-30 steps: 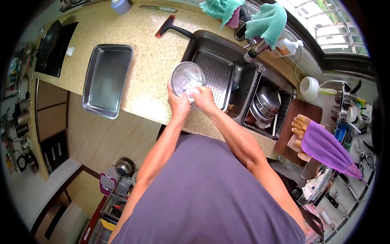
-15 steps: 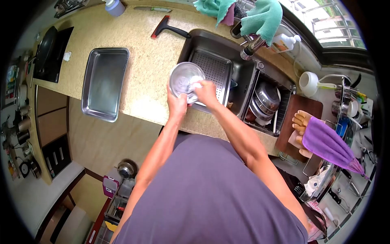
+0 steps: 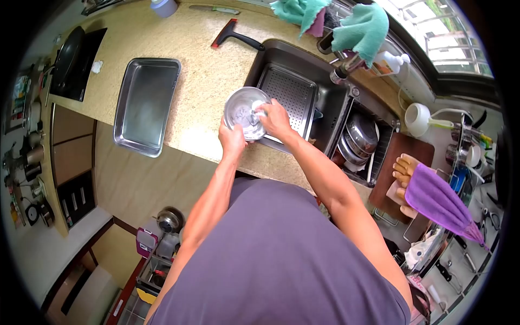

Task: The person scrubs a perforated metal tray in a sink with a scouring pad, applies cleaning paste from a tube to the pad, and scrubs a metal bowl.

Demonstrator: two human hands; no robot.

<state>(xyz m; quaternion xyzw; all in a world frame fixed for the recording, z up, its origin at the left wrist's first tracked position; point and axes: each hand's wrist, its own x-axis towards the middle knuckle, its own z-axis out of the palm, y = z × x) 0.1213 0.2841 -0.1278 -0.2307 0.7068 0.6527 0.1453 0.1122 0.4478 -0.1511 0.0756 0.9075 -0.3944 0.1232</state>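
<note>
A round, shiny bowl (image 3: pixel 236 103) is held over the counter's front edge, beside the sink. My left hand (image 3: pixel 233 140) grips its near rim from the left, with the thumb on top. Closed fingers of my right hand (image 3: pixel 276 120) reach over the bowl's right side. Between them is something small and pale or shiny, blurred against the bowl's inside; its kind does not show. Just right of the bowl, a perforated metal tray (image 3: pixel 288 89) lies in the sink (image 3: pixel 326 105).
A rectangular metal pan (image 3: pixel 143 103) overhangs the counter's edge on the left. Behind the bowl lies a black-and-red squeegee (image 3: pixel 238 37). Stacked metal bowls (image 3: pixel 362 134) fill the right basin. A brown cutting board (image 3: pixel 403 168) and a purple towel (image 3: pixel 439 195) are farther right.
The view has shifted slightly, moving the counter items a little. My right hand has moved slightly at the bowl's right side; my left hand keeps its grip.
</note>
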